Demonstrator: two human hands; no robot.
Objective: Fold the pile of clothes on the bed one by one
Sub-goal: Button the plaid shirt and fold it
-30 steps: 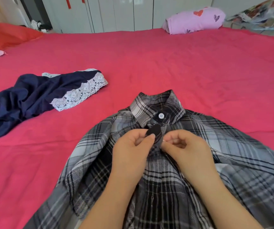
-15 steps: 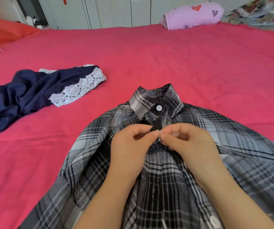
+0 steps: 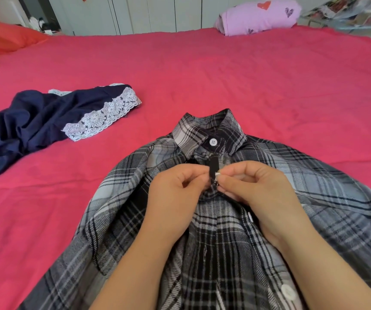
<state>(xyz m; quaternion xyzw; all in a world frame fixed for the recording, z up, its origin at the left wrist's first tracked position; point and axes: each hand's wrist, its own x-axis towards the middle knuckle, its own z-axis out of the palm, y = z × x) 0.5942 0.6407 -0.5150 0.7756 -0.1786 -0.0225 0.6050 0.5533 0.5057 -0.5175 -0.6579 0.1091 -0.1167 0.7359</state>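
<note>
Head view. A grey-and-black plaid shirt is laid front-up on the pink bedspread at 6 o'clock, with its collar directed toward 12 o'clock and a white collar button exposed on the band. The dark placket just below the collar is pinched from both sides: the left hand is curled on its 9 o'clock edge, the right hand on its 3 o'clock edge, and the fingertips are met over a partly hidden white button. A crumpled navy garment with white lace trim is seen at 9 o'clock, well apart. A lilac heart-printed bundle is placed at 1 o'clock, a red pillow at 10 o'clock.
</note>
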